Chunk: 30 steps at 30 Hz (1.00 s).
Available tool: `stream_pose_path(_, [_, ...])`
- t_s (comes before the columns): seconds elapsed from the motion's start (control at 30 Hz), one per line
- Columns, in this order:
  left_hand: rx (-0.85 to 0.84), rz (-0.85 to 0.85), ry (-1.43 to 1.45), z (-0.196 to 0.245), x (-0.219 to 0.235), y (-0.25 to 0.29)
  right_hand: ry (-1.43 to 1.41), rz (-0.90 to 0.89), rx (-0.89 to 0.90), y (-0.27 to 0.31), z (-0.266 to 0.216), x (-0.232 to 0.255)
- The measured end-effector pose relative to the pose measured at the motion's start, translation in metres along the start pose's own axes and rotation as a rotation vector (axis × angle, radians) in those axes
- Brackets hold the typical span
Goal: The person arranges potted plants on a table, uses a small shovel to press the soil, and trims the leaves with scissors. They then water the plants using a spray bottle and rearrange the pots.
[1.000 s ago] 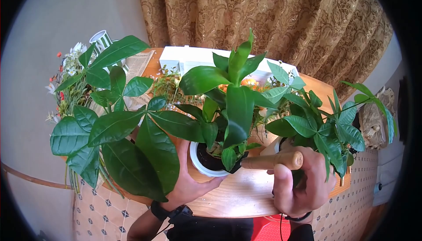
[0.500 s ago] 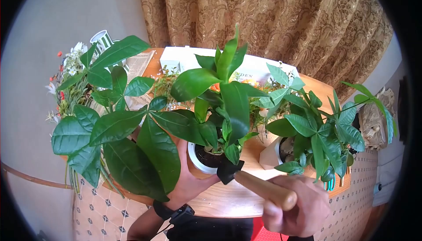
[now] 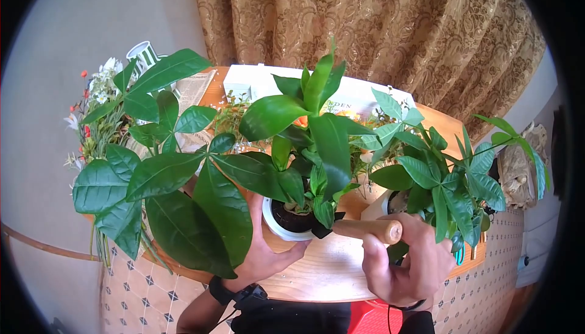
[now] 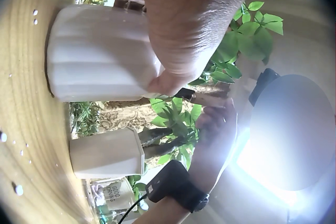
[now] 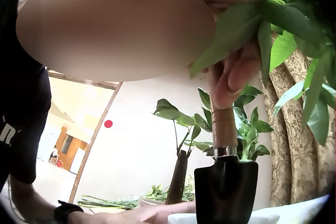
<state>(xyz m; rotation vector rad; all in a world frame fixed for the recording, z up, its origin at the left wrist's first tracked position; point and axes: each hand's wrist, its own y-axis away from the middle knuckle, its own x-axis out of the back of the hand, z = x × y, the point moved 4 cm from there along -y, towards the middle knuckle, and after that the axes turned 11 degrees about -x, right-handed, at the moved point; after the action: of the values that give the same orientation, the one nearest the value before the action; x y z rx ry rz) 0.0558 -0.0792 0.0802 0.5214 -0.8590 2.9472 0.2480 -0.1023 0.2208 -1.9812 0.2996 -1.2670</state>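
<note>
A white ribbed pot (image 4: 100,53) of dark soil (image 3: 291,217) stands on the wooden table, holding a broad-leaved green plant (image 3: 329,145). My left hand (image 3: 268,259) grips the pot from its left, thumb along the near side by the rim. In my right hand (image 3: 414,264) is a small trowel with a wooden handle (image 3: 365,229) and black blade (image 5: 227,190). The blade is at the pot's right rim, partly behind a low leaf in the head view. From the right wrist view, the blade points down at the rim.
Large leaves (image 3: 207,218) of another plant hang over my left forearm. To the right stands a white angular pot (image 4: 107,153) with a leafy plant (image 3: 448,188). Behind are a white box (image 3: 244,81), cut flowers (image 3: 103,87) and newspaper (image 3: 195,87). White granules (image 4: 19,190) dot the table.
My right hand drew the trowel toward me, showing its blade above the rim, then moved it back with the handle raised. The plant's top shifted left. My left hand stayed at the pot.
</note>
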Motion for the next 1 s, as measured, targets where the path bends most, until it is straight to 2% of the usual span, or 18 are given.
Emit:
stream_pose_path(0.1, [0.010, -0.017, -0.041, -0.003, 0.000, 0.003, -0.055, 0.063, 0.009, 0.000, 0.001, 0.000])
stream_pose_path(0.17, [0.019, -0.028, -0.059, -0.002, 0.000, 0.002, -0.086, 0.007, -0.057, 0.002, 0.003, 0.001])
stream_pose_path(0.27, [-0.059, 0.026, -0.052, 0.004, 0.002, -0.003, -0.103, 0.038, -0.067, 0.005, 0.006, 0.000])
stream_pose_path(0.37, [-0.028, 0.005, -0.047, 0.003, 0.002, -0.002, -0.079, 0.007, 0.014, -0.004, 0.002, -0.003])
stream_pose_path(0.43, [-0.029, 0.018, 0.019, 0.003, 0.001, -0.004, -0.056, 0.011, 0.010, -0.003, 0.001, -0.001])
stream_pose_path(0.6, [-0.016, -0.002, -0.019, 0.001, 0.001, 0.000, -0.110, -0.016, -0.072, 0.002, 0.005, 0.004])
stream_pose_path(0.83, [-0.032, 0.005, -0.044, 0.002, 0.002, 0.000, -0.044, -0.053, -0.005, -0.003, 0.000, 0.002])
stream_pose_path(0.93, [-0.045, 0.030, 0.001, 0.002, 0.001, -0.002, -0.163, 0.120, -0.027, 0.003, 0.009, -0.001])
stream_pose_path(1.0, [-0.011, 0.016, -0.058, 0.003, 0.002, 0.002, -0.124, 0.055, -0.034, -0.001, 0.001, 0.004])
